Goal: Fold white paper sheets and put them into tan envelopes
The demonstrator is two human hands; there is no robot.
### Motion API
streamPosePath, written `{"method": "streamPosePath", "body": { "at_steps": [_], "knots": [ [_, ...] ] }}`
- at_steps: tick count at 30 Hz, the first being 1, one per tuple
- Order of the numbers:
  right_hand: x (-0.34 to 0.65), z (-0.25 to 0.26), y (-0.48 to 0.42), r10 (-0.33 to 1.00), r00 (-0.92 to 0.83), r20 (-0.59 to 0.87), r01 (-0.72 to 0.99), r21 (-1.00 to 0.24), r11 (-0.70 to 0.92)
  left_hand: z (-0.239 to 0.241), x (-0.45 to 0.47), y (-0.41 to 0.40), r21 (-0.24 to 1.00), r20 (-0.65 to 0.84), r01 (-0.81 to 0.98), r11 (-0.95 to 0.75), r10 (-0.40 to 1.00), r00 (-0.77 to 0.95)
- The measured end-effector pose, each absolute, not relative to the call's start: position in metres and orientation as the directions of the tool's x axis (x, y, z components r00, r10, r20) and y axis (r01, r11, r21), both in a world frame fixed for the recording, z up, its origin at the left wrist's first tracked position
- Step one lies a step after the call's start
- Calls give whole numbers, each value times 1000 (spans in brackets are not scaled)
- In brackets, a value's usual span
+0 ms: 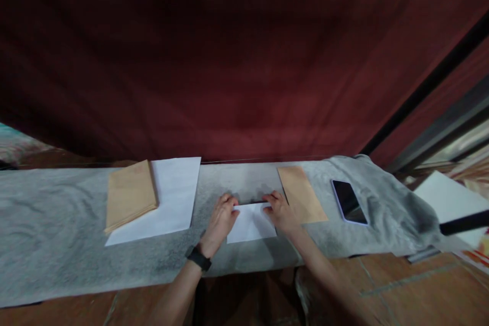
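A small white sheet of paper (pixel 252 225), apparently folded, lies between my hands on the grey cloth. My left hand (pixel 222 218), with a dark watch on the wrist, pinches its far left corner, thumb on top. At the far right corner my right hand (pixel 280 212) grips the same paper, thumb over the edge. The fingertips behind the paper's far edge are partly hidden. Just right of my right hand lies a single brown envelope (pixel 303 194). To the left, a stack of brown envelopes (pixel 130 194) rests on larger white paper sheets (pixel 176 194).
A phone (pixel 349 202) with a dark screen lies to the right on the grey cloth (pixel 53 224). Behind the bench hangs a dark red curtain (pixel 244 86). A black pole (pixel 424 86) slants down at the right, and tiled floor (pixel 393 285) shows in front.
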State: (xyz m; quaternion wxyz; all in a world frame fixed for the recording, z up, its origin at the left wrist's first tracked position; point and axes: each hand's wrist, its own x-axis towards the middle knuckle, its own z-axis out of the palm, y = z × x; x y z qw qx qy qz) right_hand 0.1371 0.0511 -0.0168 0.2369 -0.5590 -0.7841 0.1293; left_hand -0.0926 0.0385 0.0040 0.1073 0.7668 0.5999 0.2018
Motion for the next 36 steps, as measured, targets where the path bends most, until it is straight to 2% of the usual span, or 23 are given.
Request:
{"method": "streamPosePath", "body": {
  "at_steps": [3,5,7,10,14,19,23,27,29,31,33,36],
  "knots": [
    [148,6,55,909,-239,341,739,-543,398,28,-92,31,396,379,844,-362,902,208],
    [155,21,55,863,-208,460,690,-557,463,44,-93,23,316,515,827,-465,816,262],
    [161,30,49,831,-213,513,689,-525,500,52,-95,15,224,561,821,-526,758,332],
    [164,27,33,806,-330,491,728,-412,549,47,-99,5,138,491,799,-585,741,458],
    [163,12,9,741,-563,366,707,-251,662,20,-106,-6,135,266,784,-605,785,560],
    [161,9,-13,718,-653,241,682,-227,696,6,-113,-23,213,110,765,-608,792,600],
    [163,18,-20,744,-655,131,679,-331,655,18,-113,-29,285,76,758,-587,802,593],
    [149,11,-13,839,-524,145,656,-561,506,18,-97,-24,299,117,789,-537,841,529],
    [131,-4,-9,924,-333,187,653,-661,369,6,-84,-21,257,187,822,-508,861,473],
    [109,-22,-9,958,-222,178,632,-723,281,-13,-70,-18,190,254,858,-477,868,426],
    [89,-37,-11,963,-213,165,598,-757,262,-35,-59,-17,124,298,876,-465,860,414],
    [70,-48,-15,955,-216,204,601,-743,294,-62,-52,-18,66,348,891,-450,847,402]
  ]
}}
